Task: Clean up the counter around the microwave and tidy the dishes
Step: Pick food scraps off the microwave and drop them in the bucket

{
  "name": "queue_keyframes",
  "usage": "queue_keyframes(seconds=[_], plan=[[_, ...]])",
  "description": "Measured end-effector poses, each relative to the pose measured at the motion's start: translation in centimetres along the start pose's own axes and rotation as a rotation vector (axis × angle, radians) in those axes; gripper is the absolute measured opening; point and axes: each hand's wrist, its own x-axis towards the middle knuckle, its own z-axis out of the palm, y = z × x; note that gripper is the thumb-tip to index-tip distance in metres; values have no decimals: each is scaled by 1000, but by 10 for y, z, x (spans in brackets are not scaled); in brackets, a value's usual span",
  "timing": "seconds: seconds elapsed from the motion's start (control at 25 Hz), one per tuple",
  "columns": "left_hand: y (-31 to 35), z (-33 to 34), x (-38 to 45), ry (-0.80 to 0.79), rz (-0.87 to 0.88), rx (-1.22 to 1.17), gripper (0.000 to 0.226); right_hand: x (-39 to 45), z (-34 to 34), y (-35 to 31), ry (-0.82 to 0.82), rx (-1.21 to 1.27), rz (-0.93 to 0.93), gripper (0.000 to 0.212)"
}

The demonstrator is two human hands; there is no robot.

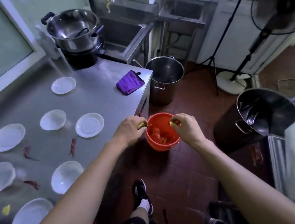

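I've got my left hand and right hand each pinching a small yellow food scrap over the round red plastic bucket on the floor; letting go near the rim could drop scraps onto the floor tiles.

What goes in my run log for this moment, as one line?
left hand: pinches yellow scrap | right hand: pinches yellow scrap | both over red bucket

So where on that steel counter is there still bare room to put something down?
The widest bare stretch of the counter lies between the small plate, the purple cloth and the stacked pots. The counter's near edge, beside the left hand, is also bare. The left side is crowded: white dishes, dried chillies and yellow scraps.
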Motion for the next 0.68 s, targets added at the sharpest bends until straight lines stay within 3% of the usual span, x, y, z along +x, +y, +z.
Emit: queue_keyframes(seconds=[0.36, 0.68], plan=[[-20, 64, 113, -152, 28, -68, 18, 56, 15, 78, -60, -57, 203, 12], [-4, 111, 191, -246, -36, -72, 16, 104, 23, 151, -150, 19, 265, 13]])
